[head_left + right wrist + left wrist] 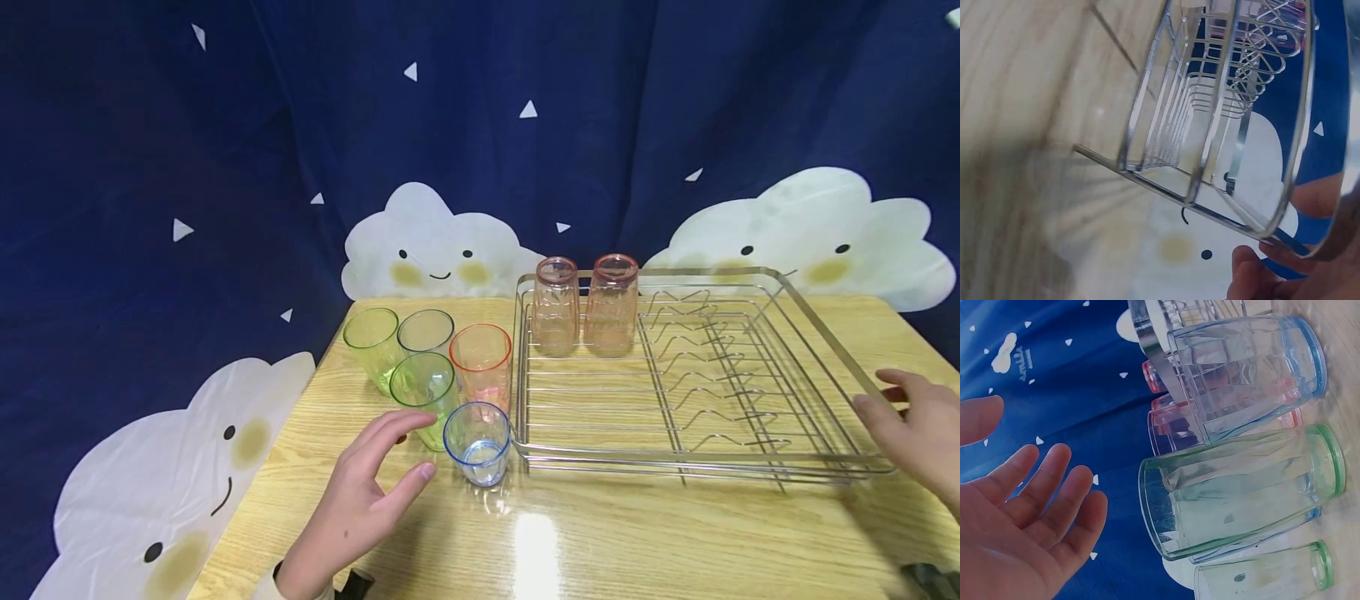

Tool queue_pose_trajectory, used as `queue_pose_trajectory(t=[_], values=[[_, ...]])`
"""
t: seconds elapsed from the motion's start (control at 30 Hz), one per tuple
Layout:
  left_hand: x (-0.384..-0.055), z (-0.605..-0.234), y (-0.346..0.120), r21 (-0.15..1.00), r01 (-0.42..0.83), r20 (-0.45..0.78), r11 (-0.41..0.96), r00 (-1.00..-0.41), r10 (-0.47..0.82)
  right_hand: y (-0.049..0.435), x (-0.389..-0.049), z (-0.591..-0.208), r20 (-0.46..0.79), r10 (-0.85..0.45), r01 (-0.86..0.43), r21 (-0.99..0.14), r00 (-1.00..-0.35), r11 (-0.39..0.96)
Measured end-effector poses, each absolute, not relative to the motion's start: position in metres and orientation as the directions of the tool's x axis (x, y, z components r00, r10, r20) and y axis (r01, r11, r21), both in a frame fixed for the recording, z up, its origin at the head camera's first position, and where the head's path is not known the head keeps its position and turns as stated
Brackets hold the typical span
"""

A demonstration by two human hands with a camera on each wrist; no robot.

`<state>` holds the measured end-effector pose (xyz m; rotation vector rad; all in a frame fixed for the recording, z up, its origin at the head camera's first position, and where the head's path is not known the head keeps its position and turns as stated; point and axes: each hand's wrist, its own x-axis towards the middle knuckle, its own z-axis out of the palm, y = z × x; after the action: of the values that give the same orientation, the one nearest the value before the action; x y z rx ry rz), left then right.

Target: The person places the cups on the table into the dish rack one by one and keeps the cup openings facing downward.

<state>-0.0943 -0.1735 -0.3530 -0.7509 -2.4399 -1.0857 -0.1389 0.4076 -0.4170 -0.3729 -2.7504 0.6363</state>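
My left hand (356,496) hovers with relaxed, parted fingers beside a blue-rimmed glass (480,458) and a green-rimmed glass (423,387). The left wrist view shows a gap between those fingers and the nearest green glass (1241,494). Both glasses stand upright, close to an orange-red-rimmed glass (482,358), a second green glass (372,346) and a dark-blue-rimmed glass (426,332). At the far right, my right hand (918,429) grips the right rim of a metal dish rack (825,333), its fingers partly hidden behind the rim in the right wrist view.
Two pink glasses, one left (555,308) and one right (612,308), stand upside down in the rack's back left corner. The wooden table (637,533) extends in front of the rack. Behind it hangs a dark blue curtain (480,150) with cloud faces.
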Motion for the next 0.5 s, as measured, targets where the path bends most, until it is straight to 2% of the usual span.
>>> queue_pose_trajectory(t=[0.2, 0.27, 0.5], values=[[-0.097, -0.355, -0.173, 0.570, 0.611, 0.531, 0.550, -0.784, 0.322, 0.415, -0.142, -0.425, 0.074, 0.318, 0.249, -0.465, -0.945, 0.850], [-0.098, -0.355, -0.173, 0.571, 0.615, 0.532, 0.543, -0.781, 0.326, 0.425, -0.146, -0.440, 0.077, 0.312, 0.243, -0.465, -0.947, 0.852], [-0.098, -0.355, -0.176, 0.566, 0.612, 0.535, 0.552, -0.782, 0.318, 0.425, -0.146, -0.443, 0.062, 0.318, 0.247, -0.495, -0.946, 0.833]])
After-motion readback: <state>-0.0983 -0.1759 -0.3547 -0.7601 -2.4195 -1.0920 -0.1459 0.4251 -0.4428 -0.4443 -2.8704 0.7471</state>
